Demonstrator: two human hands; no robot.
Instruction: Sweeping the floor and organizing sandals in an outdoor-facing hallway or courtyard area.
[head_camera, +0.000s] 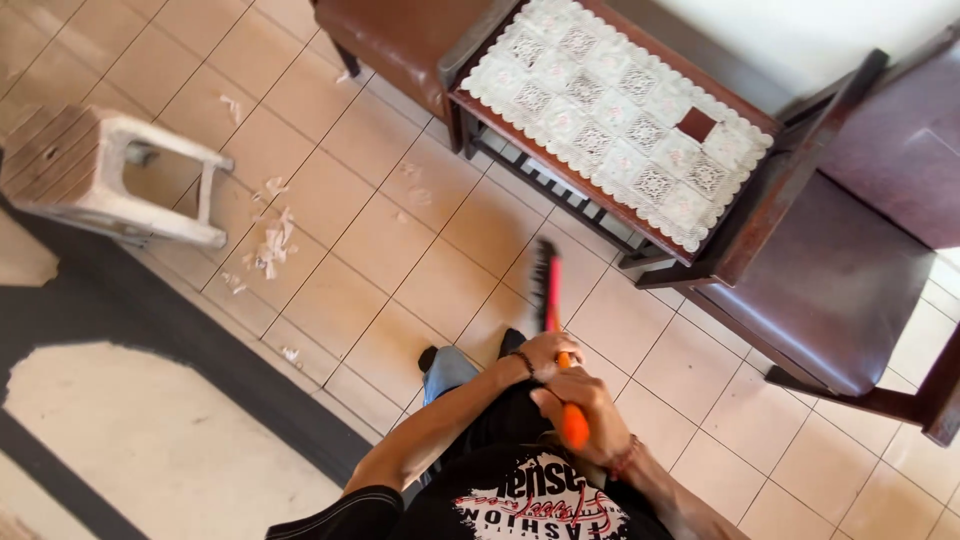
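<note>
L→R: stool (110, 175) tipped over, paper scraps (272, 243) beside it on tiles. Our L hand (545, 352) and R hand (585, 405) both closed on broom (549, 290) handle, stacked for leverage; bristles on floor by table (620, 120).

Materials & finishes: broom, floor, furniture

Broom (553, 330) w/ glossy orange-red plastic handle & dark bristles, gripped by left hand (548, 352) & right hand (585, 410). Floor (420, 250) is smooth beige tile, slight sheen, w/ torn paper scraps (272, 245). Stool (95, 175) looks matt, worn pale plastic. Table (600, 190) is dark polished wood under a white lace cloth (615, 115); chairs (830, 280) have smooth brown leather-like seats
</note>
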